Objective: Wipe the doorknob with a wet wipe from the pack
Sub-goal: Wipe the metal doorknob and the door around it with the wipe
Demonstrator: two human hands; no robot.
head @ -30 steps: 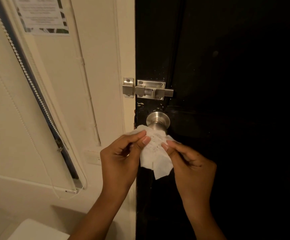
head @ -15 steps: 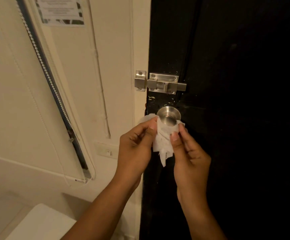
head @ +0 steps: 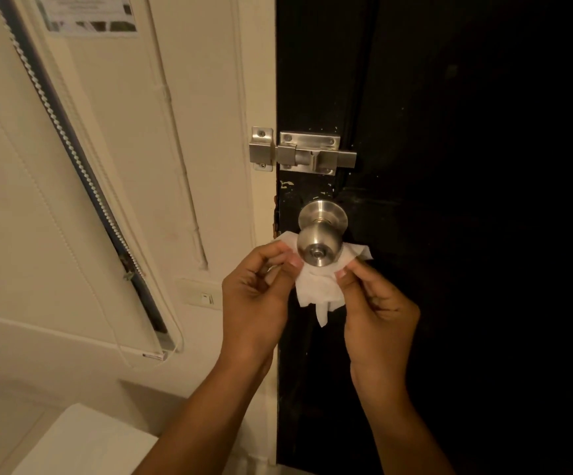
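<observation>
While under one doorknob [head: 319,247] | one wet wipe [head: 317,289] — pinched by left hand [head: 256,299], right hand [head: 379,311]

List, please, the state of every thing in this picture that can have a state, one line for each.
Wet wipe: unfolded, crumpled, slung under the doorknob, pinched at both sides.
Doorknob: bare on top and front, wipe below it.
Slide bolt: bolt reaches into the keeper on the frame.
Door: shut against the frame.
Left hand: pinching the wipe's left side.
Right hand: pinching the wipe's right side.
Window blind: lowered.
</observation>
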